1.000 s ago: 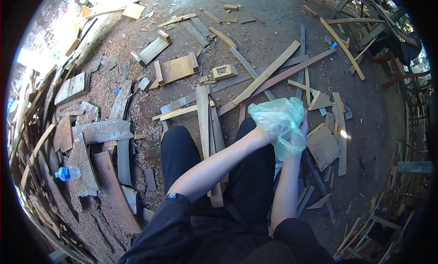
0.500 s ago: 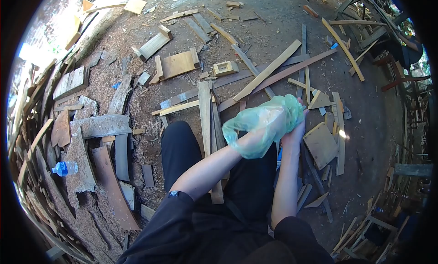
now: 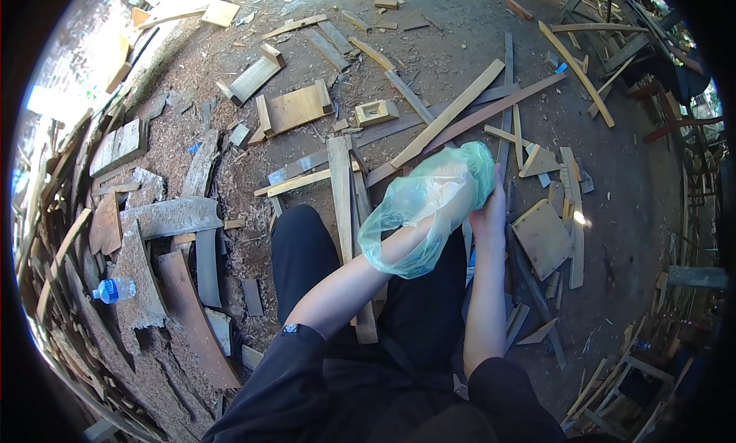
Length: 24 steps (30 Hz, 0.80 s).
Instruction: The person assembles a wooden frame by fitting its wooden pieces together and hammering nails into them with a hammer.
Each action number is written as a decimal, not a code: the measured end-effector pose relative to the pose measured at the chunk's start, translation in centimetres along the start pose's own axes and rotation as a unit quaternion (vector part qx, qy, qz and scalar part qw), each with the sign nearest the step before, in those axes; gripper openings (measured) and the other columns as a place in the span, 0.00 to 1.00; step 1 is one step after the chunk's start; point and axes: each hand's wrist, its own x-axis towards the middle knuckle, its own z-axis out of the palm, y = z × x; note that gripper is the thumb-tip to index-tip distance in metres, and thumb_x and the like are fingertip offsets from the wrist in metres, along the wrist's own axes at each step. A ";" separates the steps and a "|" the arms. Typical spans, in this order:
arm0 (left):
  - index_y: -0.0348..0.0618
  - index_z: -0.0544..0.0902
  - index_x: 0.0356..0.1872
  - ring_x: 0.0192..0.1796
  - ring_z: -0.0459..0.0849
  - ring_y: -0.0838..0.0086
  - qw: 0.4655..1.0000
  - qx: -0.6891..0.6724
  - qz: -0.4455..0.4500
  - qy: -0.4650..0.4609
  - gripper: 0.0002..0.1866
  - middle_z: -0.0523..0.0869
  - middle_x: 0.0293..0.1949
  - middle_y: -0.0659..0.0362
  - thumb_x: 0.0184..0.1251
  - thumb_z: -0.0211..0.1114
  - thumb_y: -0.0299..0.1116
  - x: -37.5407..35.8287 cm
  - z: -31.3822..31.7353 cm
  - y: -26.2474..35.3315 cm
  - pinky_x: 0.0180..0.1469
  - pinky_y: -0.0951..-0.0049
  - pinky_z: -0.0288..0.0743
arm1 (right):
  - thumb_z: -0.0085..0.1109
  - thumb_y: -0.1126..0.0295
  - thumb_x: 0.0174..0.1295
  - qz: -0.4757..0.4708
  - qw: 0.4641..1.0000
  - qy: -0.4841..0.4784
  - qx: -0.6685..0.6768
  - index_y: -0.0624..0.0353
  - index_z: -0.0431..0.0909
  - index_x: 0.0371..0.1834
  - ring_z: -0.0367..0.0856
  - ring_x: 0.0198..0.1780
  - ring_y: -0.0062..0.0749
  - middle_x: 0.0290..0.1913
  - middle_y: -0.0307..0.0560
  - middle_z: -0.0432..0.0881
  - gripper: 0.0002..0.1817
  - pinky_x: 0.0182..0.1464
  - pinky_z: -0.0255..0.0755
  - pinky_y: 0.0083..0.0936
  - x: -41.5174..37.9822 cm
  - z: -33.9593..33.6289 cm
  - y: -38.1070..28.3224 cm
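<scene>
A thin, see-through green plastic bag [image 3: 391,240] hangs around my left forearm, its open mouth loose and wide. My left hand [image 3: 452,194] is inside the bag, showing only as a pale blur through the film, so its fingers are hidden. Against the bag's bunched far end, my right hand [image 3: 491,211] is closed on the plastic from the right side. Both hands are above and beyond my knees, with long wooden boards [image 3: 343,205] lying on the ground below them.
Wood offcuts and planks [image 3: 452,117] are strewn over the dirt floor. A square wooden panel [image 3: 543,240] lies to the right. On the left are bark slabs [image 3: 172,217], a water bottle [image 3: 115,290] and stacked sticks [image 3: 57,282]. Part of another person [image 3: 686,75] shows at far right.
The bag has shifted slightly up at its far end, while its mouth has slid lower and opened wider along my left forearm. My right hand stays at the far end.
</scene>
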 end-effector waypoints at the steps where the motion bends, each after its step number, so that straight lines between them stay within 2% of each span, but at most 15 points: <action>1: 0.40 0.85 0.53 0.46 0.87 0.66 1.000 -0.005 -0.008 -0.004 0.14 0.89 0.46 0.52 0.77 0.65 0.39 -1.2 -0.2 0.1 0.50 0.63 0.81 | 0.42 0.51 0.86 0.027 1.000 0.001 -0.006 0.56 0.75 0.73 0.79 0.71 0.41 0.70 0.48 0.81 0.26 0.75 0.70 0.46 0.8 -1.1 0.5; 5: 0.40 0.85 0.53 0.45 0.87 0.68 0.999 -0.023 -0.042 -0.015 0.14 0.89 0.46 0.52 0.77 0.64 0.39 -0.4 0.0 -0.3 0.49 0.64 0.81 | 0.47 0.56 0.84 0.049 0.998 0.024 -0.007 0.58 0.78 0.69 0.81 0.68 0.38 0.67 0.46 0.84 0.23 0.73 0.73 0.43 3.0 -4.2 2.1; 7: 0.39 0.85 0.53 0.45 0.87 0.68 0.998 -0.031 -0.059 -0.018 0.14 0.89 0.46 0.52 0.78 0.64 0.39 -1.0 -0.4 -0.4 0.49 0.64 0.81 | 0.50 0.60 0.81 0.079 0.996 0.039 0.002 0.59 0.79 0.68 0.83 0.67 0.39 0.66 0.48 0.84 0.21 0.70 0.76 0.42 3.8 -4.9 2.7; 10: 0.39 0.85 0.52 0.44 0.87 0.69 0.995 -0.044 -0.086 -0.025 0.14 0.89 0.46 0.52 0.78 0.63 0.39 0.7 -0.9 -1.5 0.49 0.65 0.81 | 0.53 0.60 0.80 0.113 0.991 0.067 -0.008 0.59 0.79 0.68 0.82 0.68 0.42 0.66 0.50 0.84 0.21 0.71 0.76 0.45 5.0 -6.4 3.5; 11: 0.39 0.85 0.52 0.44 0.87 0.69 0.994 -0.048 -0.095 -0.026 0.14 0.89 0.46 0.52 0.78 0.63 0.39 5.8 1.1 -1.6 0.48 0.65 0.81 | 0.53 0.60 0.80 0.116 0.991 0.067 -0.007 0.59 0.79 0.68 0.82 0.68 0.42 0.66 0.50 0.84 0.21 0.71 0.76 0.45 6.0 -7.7 4.0; 13: 0.39 0.85 0.52 0.44 0.87 0.70 0.991 -0.056 -0.114 -0.030 0.14 0.89 0.46 0.52 0.79 0.63 0.39 4.6 -0.1 -2.3 0.48 0.66 0.81 | 0.53 0.63 0.79 0.169 0.984 0.053 0.013 0.62 0.80 0.65 0.86 0.63 0.44 0.63 0.54 0.86 0.19 0.68 0.79 0.47 8.3 -11.1 5.1; 17: 0.32 0.88 0.55 0.44 0.88 0.74 0.996 -0.046 -0.078 0.004 0.19 0.93 0.44 0.50 0.81 0.64 0.40 3.1 -3.6 0.5 0.49 0.69 0.83 | 0.55 0.63 0.79 0.180 0.983 0.025 0.040 0.63 0.82 0.60 0.88 0.58 0.46 0.57 0.56 0.88 0.17 0.64 0.82 0.48 11.0 -14.9 5.3; 18: 0.31 0.87 0.58 0.44 0.90 0.72 0.977 -0.057 -0.207 -0.013 0.20 0.94 0.47 0.48 0.79 0.68 0.39 2.6 -4.5 1.5 0.50 0.69 0.85 | 0.56 0.62 0.79 0.197 0.979 0.033 0.045 0.63 0.82 0.58 0.89 0.57 0.46 0.56 0.56 0.89 0.16 0.63 0.83 0.48 11.2 -15.0 4.9; 19: 0.31 0.87 0.58 0.44 0.90 0.72 0.977 -0.056 -0.208 -0.014 0.20 0.94 0.47 0.48 0.79 0.68 0.39 1.9 -4.8 1.4 0.50 0.69 0.85 | 0.57 0.62 0.79 0.214 0.975 0.041 0.049 0.63 0.83 0.56 0.89 0.55 0.47 0.54 0.55 0.89 0.16 0.61 0.84 0.48 11.8 -15.4 4.7; 21: 0.33 0.89 0.45 0.35 0.89 0.49 0.992 -0.066 -0.098 0.037 0.14 0.90 0.34 0.45 0.74 0.69 0.37 0.4 -5.2 1.3 0.44 0.58 0.84 | 0.58 0.61 0.79 0.209 0.977 0.041 0.015 0.62 0.83 0.54 0.90 0.54 0.47 0.53 0.55 0.89 0.15 0.60 0.84 0.49 13.2 -15.7 5.5; 22: 0.35 0.89 0.46 0.44 0.91 0.49 0.994 -0.021 -0.110 0.020 0.13 0.91 0.41 0.43 0.75 0.68 0.36 -0.9 -5.3 1.3 0.51 0.56 0.83 | 0.59 0.60 0.79 0.203 0.978 0.042 -0.020 0.62 0.83 0.52 0.90 0.52 0.47 0.51 0.54 0.89 0.15 0.59 0.84 0.49 14.0 -15.9 5.9; 23: 0.35 0.89 0.46 0.44 0.91 0.49 0.993 -0.021 -0.111 0.020 0.13 0.91 0.41 0.43 0.75 0.68 0.36 -2.1 -4.5 0.5 0.51 0.56 0.83 | 0.59 0.60 0.79 0.204 0.978 0.043 -0.020 0.62 0.83 0.52 0.90 0.52 0.47 0.51 0.54 0.89 0.15 0.59 0.84 0.49 14.8 -16.0 5.9; 24: 0.34 0.89 0.48 0.50 0.90 0.51 0.996 0.032 -0.078 0.018 0.13 0.90 0.48 0.43 0.77 0.67 0.36 -3.1 -3.8 -0.7 0.57 0.57 0.82 | 0.59 0.61 0.78 0.207 0.978 0.017 0.007 0.61 0.83 0.51 0.90 0.50 0.47 0.49 0.53 0.90 0.14 0.57 0.85 0.49 15.8 -16.0 6.0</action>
